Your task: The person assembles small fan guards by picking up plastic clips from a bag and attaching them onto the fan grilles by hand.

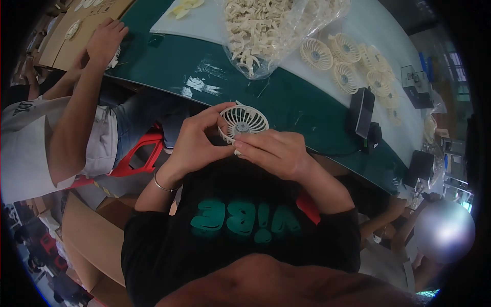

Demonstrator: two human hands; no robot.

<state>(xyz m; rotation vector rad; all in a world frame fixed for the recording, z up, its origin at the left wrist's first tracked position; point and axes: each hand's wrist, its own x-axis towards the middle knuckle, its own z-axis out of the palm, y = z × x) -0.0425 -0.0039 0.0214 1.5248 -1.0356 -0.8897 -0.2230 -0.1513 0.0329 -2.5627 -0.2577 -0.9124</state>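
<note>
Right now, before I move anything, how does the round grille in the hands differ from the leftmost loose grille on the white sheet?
The held grille is between the left hand and right hand; the leftmost loose grille lies on the white sheet, untouched. Fingers cover part of the held grille's rim, while none cover the loose grille's. Both are round, off-white and slatted, with grey centres.

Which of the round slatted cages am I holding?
The cage held between your left hand and right hand, at the near edge of the green table; those on the white sheet lie untouched.
</note>
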